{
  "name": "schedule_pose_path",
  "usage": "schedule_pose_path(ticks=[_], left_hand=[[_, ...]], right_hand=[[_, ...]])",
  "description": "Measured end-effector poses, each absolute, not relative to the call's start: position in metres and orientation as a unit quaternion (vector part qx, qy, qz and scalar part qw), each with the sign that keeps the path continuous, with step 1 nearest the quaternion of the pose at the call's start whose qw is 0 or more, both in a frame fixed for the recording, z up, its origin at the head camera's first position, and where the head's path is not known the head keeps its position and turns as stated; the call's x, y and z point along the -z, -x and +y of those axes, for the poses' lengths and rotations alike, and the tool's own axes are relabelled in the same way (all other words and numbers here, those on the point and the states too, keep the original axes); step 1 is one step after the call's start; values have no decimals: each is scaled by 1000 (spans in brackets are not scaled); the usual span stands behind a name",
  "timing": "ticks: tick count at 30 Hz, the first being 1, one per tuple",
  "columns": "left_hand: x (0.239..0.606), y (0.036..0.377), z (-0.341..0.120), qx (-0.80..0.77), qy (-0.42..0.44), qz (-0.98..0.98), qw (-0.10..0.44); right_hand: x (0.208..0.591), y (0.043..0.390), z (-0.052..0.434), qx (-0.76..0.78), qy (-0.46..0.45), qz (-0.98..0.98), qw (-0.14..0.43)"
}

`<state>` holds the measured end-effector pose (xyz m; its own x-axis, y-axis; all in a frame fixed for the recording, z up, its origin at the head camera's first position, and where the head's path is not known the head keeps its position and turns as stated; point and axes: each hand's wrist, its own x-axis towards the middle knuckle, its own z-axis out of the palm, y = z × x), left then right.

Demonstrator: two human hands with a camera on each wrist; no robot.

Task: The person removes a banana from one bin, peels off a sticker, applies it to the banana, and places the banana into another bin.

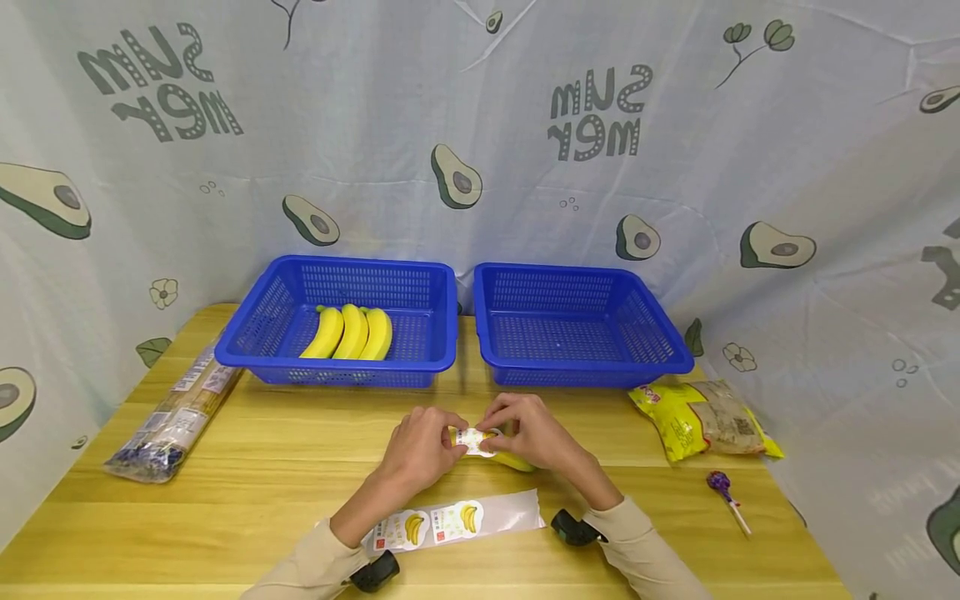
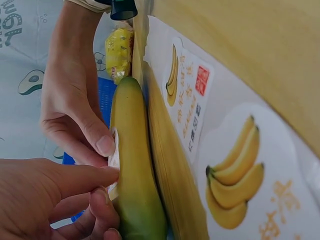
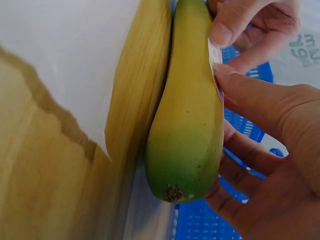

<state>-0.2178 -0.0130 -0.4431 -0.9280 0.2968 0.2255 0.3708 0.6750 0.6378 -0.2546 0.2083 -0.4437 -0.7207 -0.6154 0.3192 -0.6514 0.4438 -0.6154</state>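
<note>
While left hand (image 1: 422, 450) and right hand (image 1: 528, 435) pinch sticker (image 1: 475, 439), banana (image 1: 512, 460) mostly hidden.

My surroundings: pale cloth backdrop (image 1: 525, 125) hung on three sides, printed with avocado halves, small flowers, sprigs and mirrored grey lettering, creased in places. Before me, one wooden table (image 1: 247, 483), yellow-toned with visible grain running left to right. Light even and bright. Floor and windows not in my view
</note>
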Motion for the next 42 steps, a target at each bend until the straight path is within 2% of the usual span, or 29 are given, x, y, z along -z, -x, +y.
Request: schedule_pose_path(ticks=[16,22,29,42], left_hand=[[438,216,-16,263,164,-949,64],[435,215,-18,234,167,-956,51],[428,213,-22,223,182,-955,76],[404,205,-17,238,230,-937,114]], right_hand=[[440,256,225,-356,-363,-859,-49],[435,259,234,-355,-374,-852,-87],[427,265,233,-355,-385,-849,-74],[407,269,218,-402,-401,-807,-164]])
